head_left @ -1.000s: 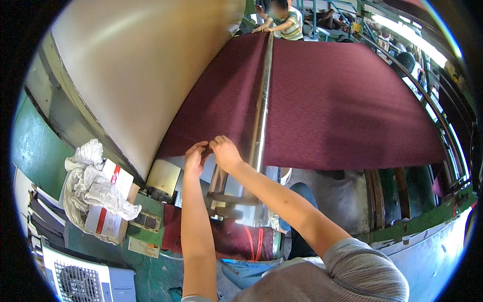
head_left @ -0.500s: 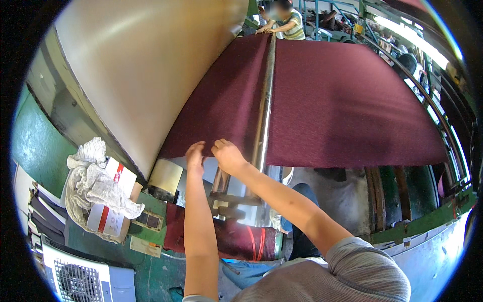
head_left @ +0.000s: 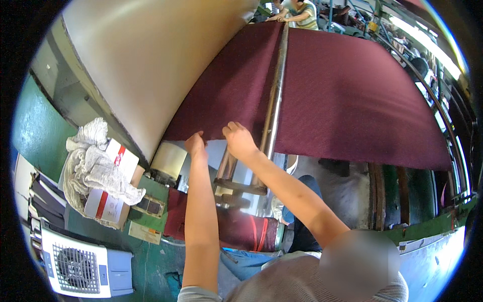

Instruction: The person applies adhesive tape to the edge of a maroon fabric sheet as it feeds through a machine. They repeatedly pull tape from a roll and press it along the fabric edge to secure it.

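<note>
You have a wide sheet of dark maroon fabric (head_left: pixel 347 95) in front of you, with a fine woven texture and a matte face. It is draped over a long shiny metal roller bar (head_left: pixel 274 95). The bar's long axis runs from just above your hands away toward the far end of the machine, where another person's hands (head_left: pixel 282 17) rest on the cloth. The fabric falls away on both sides of that bar: a narrower strip to its left, lying against a big pale cream roll (head_left: pixel 161 65), and a much broader spread to its right, reaching out to the right edge of the machine frame.

The near edge of the fabric runs across just above your hands. Your left hand (head_left: pixel 195 145) is at the near left corner of the cloth, fingers curled on the hem there; I cannot tell whether it pinches the edge or only touches it. Your right hand (head_left: pixel 240 142) lies on the near edge just left of the bar, fingers loosely bent and pressed on the cloth, close beside the bar. The two hands are near each other, both on the left strip.

Down to your left, a crumpled white rag (head_left: pixel 93 166) lies over a cardboard box (head_left: pixel 110 201) on the green bench (head_left: pixel 151 251).
</note>
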The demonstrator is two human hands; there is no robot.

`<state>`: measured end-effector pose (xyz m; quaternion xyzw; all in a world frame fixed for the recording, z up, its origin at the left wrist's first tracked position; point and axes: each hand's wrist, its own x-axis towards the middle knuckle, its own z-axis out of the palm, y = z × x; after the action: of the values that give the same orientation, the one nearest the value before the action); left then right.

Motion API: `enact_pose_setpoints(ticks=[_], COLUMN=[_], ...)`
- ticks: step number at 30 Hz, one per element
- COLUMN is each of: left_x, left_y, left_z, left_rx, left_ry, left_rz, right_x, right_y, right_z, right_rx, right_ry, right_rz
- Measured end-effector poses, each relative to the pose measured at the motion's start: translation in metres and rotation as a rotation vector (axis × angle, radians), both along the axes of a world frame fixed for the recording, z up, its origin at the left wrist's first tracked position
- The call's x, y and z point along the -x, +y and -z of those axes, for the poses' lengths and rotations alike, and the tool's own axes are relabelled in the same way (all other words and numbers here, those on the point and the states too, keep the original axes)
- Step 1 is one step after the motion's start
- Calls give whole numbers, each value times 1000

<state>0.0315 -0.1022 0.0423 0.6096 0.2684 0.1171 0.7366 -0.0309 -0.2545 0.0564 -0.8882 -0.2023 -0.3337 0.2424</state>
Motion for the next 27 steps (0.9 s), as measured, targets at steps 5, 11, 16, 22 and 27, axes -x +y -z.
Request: enact_pose_setpoints(ticks=[5, 11, 16, 22, 27], left_x=[7, 8, 8, 4, 6], left_y=[-12, -9, -5, 4, 2], left_z=[-1, -1, -4, -3, -6], left_rx=[159, -93, -156, -97, -100], left_ry=[-193, -123, -38, 47, 93], left_rz=[183, 450, 144, 62, -14], right_x=[-4, -15, -6, -4, -2], right_y=[6, 9, 0, -3, 0], right_z=[1, 7, -6, 0, 0], right_rx=[126, -29, -204, -104, -35], right_ry=[48, 87, 55, 79, 85], right_rz=[-79, -158, 282, 56, -64])
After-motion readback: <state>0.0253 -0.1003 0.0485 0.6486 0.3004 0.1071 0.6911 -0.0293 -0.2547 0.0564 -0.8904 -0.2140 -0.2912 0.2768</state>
